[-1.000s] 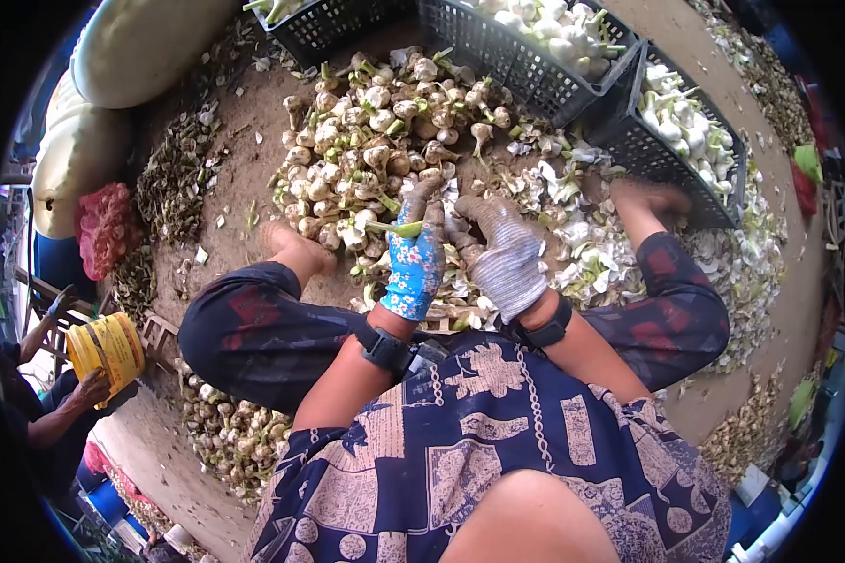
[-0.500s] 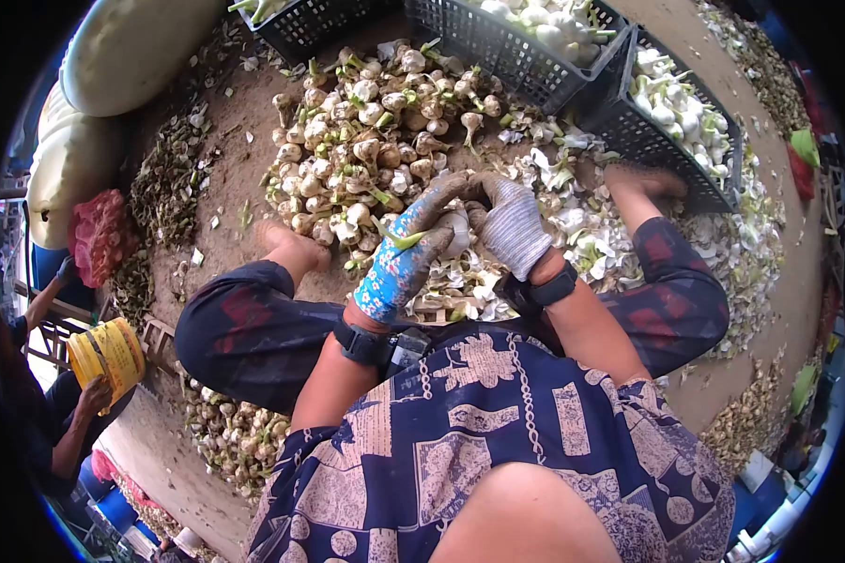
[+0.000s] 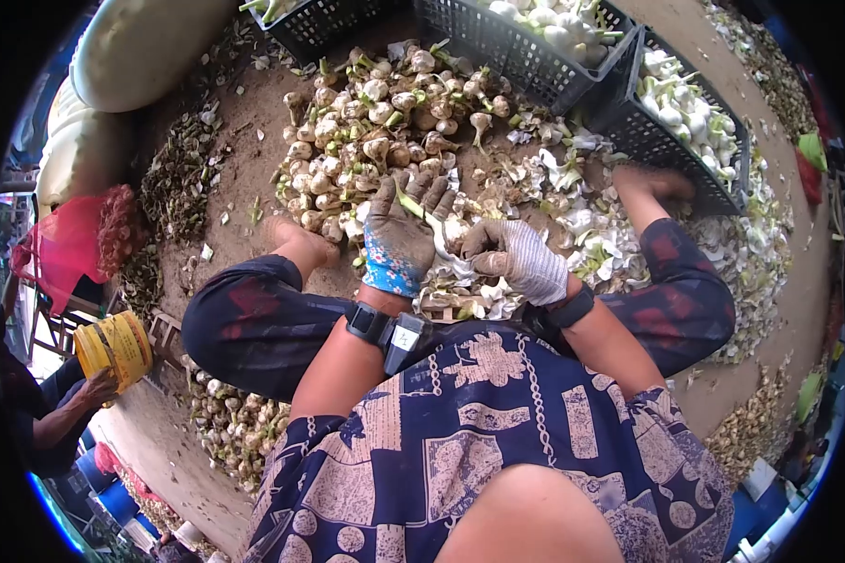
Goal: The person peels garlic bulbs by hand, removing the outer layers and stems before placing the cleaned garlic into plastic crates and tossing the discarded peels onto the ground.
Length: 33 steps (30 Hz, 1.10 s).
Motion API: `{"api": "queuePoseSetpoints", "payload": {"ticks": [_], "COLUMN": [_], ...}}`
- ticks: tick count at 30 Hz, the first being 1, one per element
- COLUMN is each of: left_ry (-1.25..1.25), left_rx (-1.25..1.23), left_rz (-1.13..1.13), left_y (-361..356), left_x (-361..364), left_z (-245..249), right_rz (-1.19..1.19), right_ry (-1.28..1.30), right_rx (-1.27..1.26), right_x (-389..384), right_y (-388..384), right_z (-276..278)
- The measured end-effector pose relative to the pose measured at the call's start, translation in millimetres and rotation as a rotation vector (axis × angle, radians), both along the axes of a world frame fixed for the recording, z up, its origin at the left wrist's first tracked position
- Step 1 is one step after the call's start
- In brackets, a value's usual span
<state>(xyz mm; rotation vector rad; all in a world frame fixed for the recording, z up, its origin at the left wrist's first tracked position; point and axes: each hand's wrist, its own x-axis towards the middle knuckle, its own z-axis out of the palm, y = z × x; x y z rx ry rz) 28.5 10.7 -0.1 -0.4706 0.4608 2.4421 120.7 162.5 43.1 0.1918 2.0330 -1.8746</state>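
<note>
My left hand (image 3: 399, 235), in a soiled glove with a blue flowered cuff, is turned palm up with its fingers partly curled. A garlic bulb (image 3: 454, 232) lies at its right side, its pale green stem running across the fingers. My right hand (image 3: 524, 261), in a soiled grey-white glove, is closed right beside the bulb, with its fingertips pressed together; what they pinch is hidden. In front of both hands is a heap of unpeeled garlic bulbs (image 3: 385, 113) with dirt on their skins. White garlic peels (image 3: 582, 225) are scattered to the right of my hands.
Black plastic crates (image 3: 526, 58) with white garlic bulbs stand at the front and right. Dry husks (image 3: 174, 178) lie on the left. Another person at the left edge holds a yellow bucket (image 3: 113, 352), near a red mesh bag (image 3: 75, 239). More garlic (image 3: 235, 422) lies behind my left knee.
My hands have moved apart. The left has turned palm up, bringing the garlic stem into view; the right has drawn back slightly. At the left, the red mesh bag has spread out.
</note>
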Motion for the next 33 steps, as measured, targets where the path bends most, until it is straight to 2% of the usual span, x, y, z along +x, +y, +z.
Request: {"api": "queuePoseSetpoints", "payload": {"ticks": [2,4,6,7,8,10,11,12,14,15,16,18,20,21,22,24,26,27,28,29,30,32,33], "left_ry": [-0.208,-0.212,-0.252,-0.233,-0.296,-0.203,-0.233,-0.264,-0.299,-0.281,-0.265,-0.302,-0.152,0.010,0.007,0.198,0.232,0.188,0.148,0.071,0.071,-0.060,-0.071], "left_rx": [-0.003,-0.044,0.228,0.356,0.281,0.087,0.057,0.026,0.058,0.066,0.075,0.136,0.050,-0.069,-0.066,-0.113,-0.107,-0.067,-0.025,0.077,0.072,0.178,0.205], "left_rz": [0.070,-0.014,-0.175,-0.277,-0.332,-0.202,-0.195,-0.186,-0.186,-0.153,-0.121,-0.148,-0.093,-0.066,-0.069,-0.167,-0.184,-0.133,-0.078,-0.057,-0.050,-0.061,-0.091], "left_y": [1.8,4.5,5.8,5.6,8.0,13.2,13.7,13.7,11.3,14.1,15.4,12.0,10.3,10.4,9.8,6.8,1.7,-0.6,-1.9,-4.4,-4.7,-3.2,-1.7], "left_x": [1.6,15.0,23.0,28.5,29.0,26.4,22.8,18.3,17.6,19.1,20.1,19.5,20.6,22.2,24.5,26.2,23.8,20.9,16.5,12.1,10.7,9.4,11.5], "left_z": [-4.4,-4.6,-13.2,-17.1,-17.1,-30.7,-27.6,-16.7,-4.7,-4.5,-4.4,-19.6,-28.5,-19.5,-12.1,2.6,17.9,20.4,20.9,13.5,9.9,6.3,7.0], "right_rz": [-0.140,-0.177,-0.250,-0.205,-0.206,-0.299,-0.328,-0.336,-0.277,-0.304,-0.303,-0.347,-0.381,-0.523,-0.663,-0.874,-0.745,-0.349,0.110,0.284,0.464,0.186,0.082], "right_ry": [0.047,0.096,-0.011,-0.025,-0.022,0.216,0.308,0.315,0.461,0.672,0.670,0.467,0.541,0.422,0.298,-0.134,-0.227,-0.139,-0.158,-0.185,-0.209,0.112,0.174], "right_rx": [-0.175,-0.316,-0.411,-0.496,-0.493,-0.235,-0.036,0.296,0.594,0.695,0.697,0.386,0.427,0.380,0.334,-0.121,0.286,0.903,1.101,1.181,1.252,1.127,0.944], "right_x": [-0.2,-3.4,-9.5,-9.9,-11.2,-13.8,-13.7,-12.7,-15.2,-19.9,-20.7,-24.3,-25.4,-27.7,-28.9,-32.0,-29.2,-18.0,-9.3,-6.3,-1.4,-4.5,-9.9], "right_y": [-3.7,-0.6,-1.5,3.1,1.3,-9.8,-14.7,-18.1,-26.4,-31.8,-31.0,-31.6,-29.7,-23.7,-14.6,29.6,53.7,58.8,67.2,60.6,50.6,36.6,28.2], "right_z": [-0.8,-3.6,7.9,-3.0,-1.4,2.7,-0.6,8.7,-3.1,-9.2,-15.5,-18.5,-21.3,-30.8,-41.5,-68.4,-92.2,-90.8,-97.7,-81.1,-58.3,-29.3,-11.7]}}
